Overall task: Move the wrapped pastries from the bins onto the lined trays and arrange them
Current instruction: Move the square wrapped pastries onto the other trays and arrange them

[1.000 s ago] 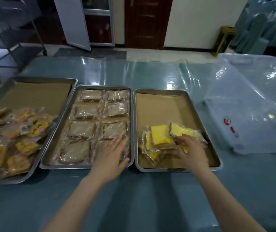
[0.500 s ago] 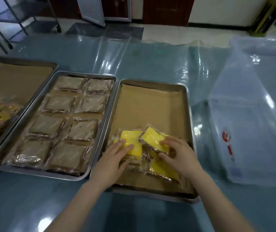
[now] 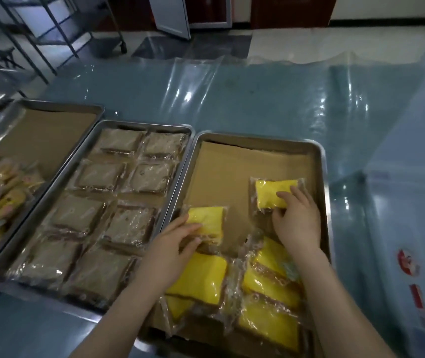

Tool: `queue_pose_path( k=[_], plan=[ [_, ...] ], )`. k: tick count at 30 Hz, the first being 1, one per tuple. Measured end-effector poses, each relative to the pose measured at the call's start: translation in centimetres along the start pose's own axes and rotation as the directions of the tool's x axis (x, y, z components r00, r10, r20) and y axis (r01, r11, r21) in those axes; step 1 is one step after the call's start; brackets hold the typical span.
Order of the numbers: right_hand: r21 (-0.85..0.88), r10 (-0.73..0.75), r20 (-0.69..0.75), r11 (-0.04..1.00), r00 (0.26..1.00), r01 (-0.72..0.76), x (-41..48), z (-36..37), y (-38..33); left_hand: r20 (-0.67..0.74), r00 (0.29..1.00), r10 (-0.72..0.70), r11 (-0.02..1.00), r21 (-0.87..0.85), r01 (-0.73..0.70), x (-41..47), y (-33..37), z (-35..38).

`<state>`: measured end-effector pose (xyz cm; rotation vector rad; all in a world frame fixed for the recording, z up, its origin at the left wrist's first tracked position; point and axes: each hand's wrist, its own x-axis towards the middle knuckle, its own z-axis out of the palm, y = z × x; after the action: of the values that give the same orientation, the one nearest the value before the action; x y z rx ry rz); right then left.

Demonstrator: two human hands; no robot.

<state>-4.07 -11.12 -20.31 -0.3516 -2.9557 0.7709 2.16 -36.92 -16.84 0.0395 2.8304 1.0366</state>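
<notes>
Head view: two-handed arranging in the right tray (image 3: 322,161).
Left hand (image 3: 175,246) pinches a yellow pastry (image 3: 206,218) mid-tray, right hand (image 3: 297,220) a second pastry (image 3: 273,193) by its right wall; likely soft, slippery: grip edges.

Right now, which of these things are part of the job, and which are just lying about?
Part of the job: left hand gripping the near yellow pastry; right hand gripping the far yellow pastry; right tray; heap of yellow pastries; middle tray of brown pastries; left tray; clear bin.
Just lying about: metal rack; grey door.
</notes>
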Motion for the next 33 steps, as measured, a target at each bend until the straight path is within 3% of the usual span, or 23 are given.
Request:
queue_pose_path(
  k=[4, 11, 16, 20, 25, 28, 30, 33],
  plan=[
    [-0.093, -0.139, 0.124, 0.984, 0.983, 0.151, 1.6, 1.8, -0.1, 0.006, 1.0, -0.03, 0.998, 0.05, 0.029, 2.3, 0.4, 0.9],
    [-0.202, -0.089, 0.151, 0.972, 0.984, 0.119, 5.1, 2.7, 1.4, 0.074, 0.997, 0.024, 0.954, 0.295, -0.045, 7.0, 0.6, 2.2],
    [-0.237, -0.085, 0.098, 0.966, 0.992, 0.107, 4.9, 3.3, 1.3, 0.108, 0.994, -0.01, 0.931, 0.364, -0.03, 8.6, 0.8, 3.0],
    [-0.213, -0.104, 0.062, 0.97, 0.993, 0.115, 4.9, 3.5, 1.2, 0.043, 0.999, 0.012, 0.933, 0.359, -0.026, 10.1, 2.3, 3.0],
    [-0.14, -0.105, 0.045, 0.984, 0.993, 0.111, 4.5, 3.5, 1.2, 0.145, 0.98, 0.138, 0.853, 0.485, -0.192, 11.7, 2.3, 3.7],
    [-0.034, -0.092, -0.104, 0.995, 0.99, 0.089, 4.2, 2.8, 0.9, 0.178, 0.932, 0.317, 0.73, 0.581, -0.359, 12.7, 2.6, 3.5],
    [0.005, -0.138, -0.219, 0.99, 0.966, 0.143, 3.7, 2.4, 0.9, 0.071, 0.93, 0.36, 0.754, 0.565, -0.335, 12.5, 2.7, 3.5],
    [-0.035, -0.231, -0.187, 0.973, 0.955, 0.229, 3.0, 2.4, 1.0, 0.037, 0.956, 0.29, 0.827, 0.493, -0.27, 11.7, 2.9, 4.7]
  ],
)
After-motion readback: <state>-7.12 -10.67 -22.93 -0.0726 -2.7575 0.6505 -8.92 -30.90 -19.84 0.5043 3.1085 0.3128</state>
